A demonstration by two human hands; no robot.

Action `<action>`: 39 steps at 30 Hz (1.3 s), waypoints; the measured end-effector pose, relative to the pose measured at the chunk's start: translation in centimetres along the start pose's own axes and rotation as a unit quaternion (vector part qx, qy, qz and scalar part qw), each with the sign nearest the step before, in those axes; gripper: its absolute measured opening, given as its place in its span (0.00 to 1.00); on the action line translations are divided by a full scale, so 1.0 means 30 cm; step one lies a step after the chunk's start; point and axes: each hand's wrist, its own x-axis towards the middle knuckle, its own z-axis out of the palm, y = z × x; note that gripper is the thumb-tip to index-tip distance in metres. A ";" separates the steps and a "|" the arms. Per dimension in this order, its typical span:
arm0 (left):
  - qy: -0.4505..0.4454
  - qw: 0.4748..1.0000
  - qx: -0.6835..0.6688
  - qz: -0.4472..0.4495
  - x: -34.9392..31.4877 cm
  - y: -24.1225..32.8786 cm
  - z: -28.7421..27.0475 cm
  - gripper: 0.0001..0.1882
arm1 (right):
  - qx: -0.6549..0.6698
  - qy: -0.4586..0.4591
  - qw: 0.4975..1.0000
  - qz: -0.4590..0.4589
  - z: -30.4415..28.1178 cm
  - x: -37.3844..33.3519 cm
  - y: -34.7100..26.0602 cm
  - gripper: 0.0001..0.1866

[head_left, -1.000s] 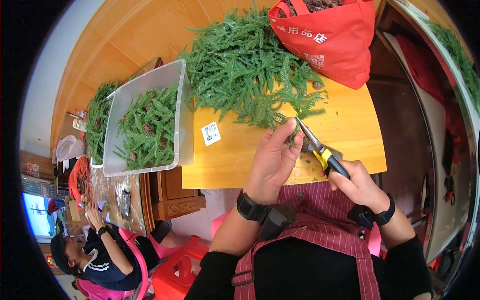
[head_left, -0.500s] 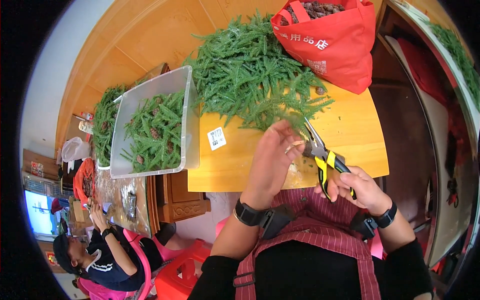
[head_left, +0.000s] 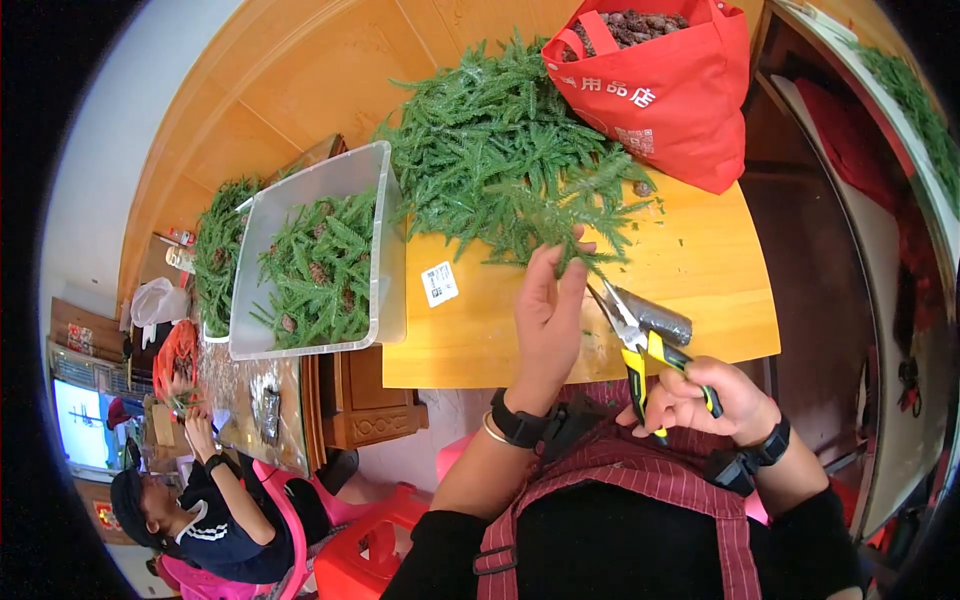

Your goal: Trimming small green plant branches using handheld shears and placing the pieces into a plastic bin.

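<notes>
1. between the two hands, just beyond the left hand's [head_left: 550,320] fingertips, a green sprig [head_left: 565,212] fans away from the body; its bare stem slants back toward the right, in line with the open jaws of the long-nosed pliers [head_left: 632,338].
2. the left hand is nearer to the sprig: it stands upright, thumb and fingers pinching the stem, though the grip itself is partly hidden by the fingers.
3. the right hand [head_left: 722,402] sits lower and closer to the body, curled loosely round the pliers, whose yellow-and-black handles are spread apart.
4. the pliers' long axis runs from the right hand away and leftward, so their tips end just beside the left thumb and the stem; whether they touch the stem, i cannot tell.
5. right behind the pliers, a dark roll [head_left: 655,320] lies on the yellow table [head_left: 710,290].
6. straight beyond the hands spreads a heap of green sprigs [head_left: 480,140]; a red bag [head_left: 680,110] of pine cones [head_left: 640,27] is past it, to the right.
7. left of the left hand are a white label [head_left: 439,284] and, farther out, a clear tub [head_left: 391,285] holding sprigs with cones.
</notes>
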 end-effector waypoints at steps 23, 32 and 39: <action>-0.078 0.941 0.319 0.077 -0.007 0.099 -0.093 0.11 | -0.544 0.174 0.801 -0.181 0.081 0.011 -0.058 0.06; -0.105 0.893 0.401 0.177 0.010 0.106 -0.103 0.10 | -0.658 0.091 0.709 -0.236 0.094 0.027 -0.073 0.07; -0.140 0.916 0.359 0.109 0.004 0.110 -0.117 0.09 | -0.635 0.164 0.729 -0.194 0.082 0.022 -0.067 0.06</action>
